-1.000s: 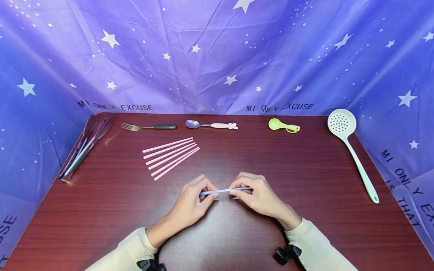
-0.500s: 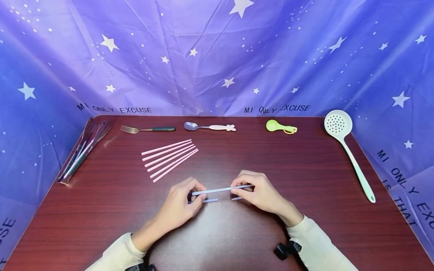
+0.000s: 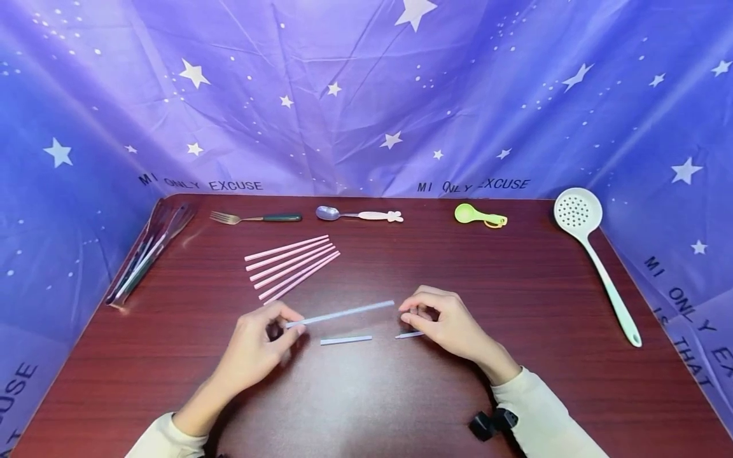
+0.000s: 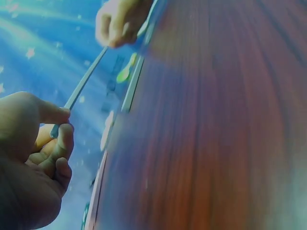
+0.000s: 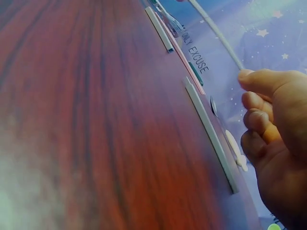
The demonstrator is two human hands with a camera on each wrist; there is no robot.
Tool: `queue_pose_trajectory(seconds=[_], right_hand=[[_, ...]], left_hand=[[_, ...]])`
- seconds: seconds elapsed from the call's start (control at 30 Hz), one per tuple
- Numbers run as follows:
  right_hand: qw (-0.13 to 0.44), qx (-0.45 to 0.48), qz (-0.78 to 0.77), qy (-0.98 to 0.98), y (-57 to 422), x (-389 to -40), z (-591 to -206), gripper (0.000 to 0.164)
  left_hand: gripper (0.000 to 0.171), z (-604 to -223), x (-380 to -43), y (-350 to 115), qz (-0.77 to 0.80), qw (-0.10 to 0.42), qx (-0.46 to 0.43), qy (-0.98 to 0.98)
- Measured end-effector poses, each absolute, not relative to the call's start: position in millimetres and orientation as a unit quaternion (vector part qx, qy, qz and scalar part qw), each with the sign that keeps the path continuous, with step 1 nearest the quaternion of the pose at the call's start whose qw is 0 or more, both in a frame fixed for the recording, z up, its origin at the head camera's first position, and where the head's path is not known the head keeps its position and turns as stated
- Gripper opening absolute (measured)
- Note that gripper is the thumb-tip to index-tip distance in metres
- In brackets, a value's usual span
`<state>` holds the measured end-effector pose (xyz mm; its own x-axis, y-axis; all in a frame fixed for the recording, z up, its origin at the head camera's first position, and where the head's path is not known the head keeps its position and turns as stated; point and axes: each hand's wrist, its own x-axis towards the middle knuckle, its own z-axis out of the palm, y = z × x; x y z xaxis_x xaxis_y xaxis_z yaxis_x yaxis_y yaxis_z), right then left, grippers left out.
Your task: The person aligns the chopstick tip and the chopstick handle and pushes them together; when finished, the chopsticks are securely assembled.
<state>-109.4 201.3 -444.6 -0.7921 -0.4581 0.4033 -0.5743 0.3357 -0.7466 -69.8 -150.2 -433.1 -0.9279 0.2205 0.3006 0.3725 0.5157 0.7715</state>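
Note:
In the head view, my left hand (image 3: pixel 254 343) pinches the left end of a pale blue drinking straw (image 3: pixel 349 310) between thumb and fingertips. The straw is lifted off the table and slopes up to the right. Its far end lies just by the fingertips of my right hand (image 3: pixel 449 321), with a slim gap showing there; the right fingers are bent loosely. Beneath lie two more blue straw pieces: a short one (image 3: pixel 346 340) between the hands, and another (image 3: pixel 408 334) partly hidden by the right hand. The right wrist view shows this second piece (image 5: pixel 211 136) with a narrower tip.
Several pink straws (image 3: pixel 292 270) lie fanned behind the left hand. Along the back are a fork (image 3: pixel 258 217), a rabbit-handled spoon (image 3: pixel 361 215) and a green measuring spoon (image 3: pixel 480 215). A skimmer (image 3: pixel 598 261) lies right, a clear bag of utensils (image 3: pixel 150 251) left.
My left hand has moved left and toward me, drawing the blue straw out of the right fingers. The right hand has barely moved. The short blue piece is now fully uncovered.

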Motion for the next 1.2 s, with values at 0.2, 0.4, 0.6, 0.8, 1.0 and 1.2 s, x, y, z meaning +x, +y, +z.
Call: queue_pose_trajectory(seconds=[0.2,0.4,0.6,0.8,1.0,1.2], right_hand=[[0.042,0.312,0.457,-0.832,212.7,-107.4,-448.6,0.016],[0.034,0.332,0.434,-0.837,224.1,-105.4,-454.5,0.021],[0.029,0.357,0.402,-0.843,229.7,-106.1,-457.7,0.021],[0.029,0.361,0.380,-0.851,231.2,-106.2,-460.1,0.019],[0.038,0.364,0.383,-0.848,229.0,-105.9,-462.1,0.017],[0.045,0.366,0.390,-0.844,228.2,-105.7,-462.6,0.017]], left_hand=[[0.016,-440.4,-79.8,-165.3,-0.443,0.106,-0.111,-0.883],[0.017,-451.8,-92.4,-168.9,-0.407,0.176,-0.083,-0.892],[0.013,-459.3,-96.7,-169.5,-0.384,0.205,-0.072,-0.897],[0.014,-465.4,-97.6,-170.2,-0.360,0.218,-0.086,-0.903],[0.014,-469.0,-98.2,-170.4,-0.340,0.226,-0.093,-0.908],[0.015,-469.8,-97.8,-170.4,-0.330,0.229,-0.093,-0.911]])
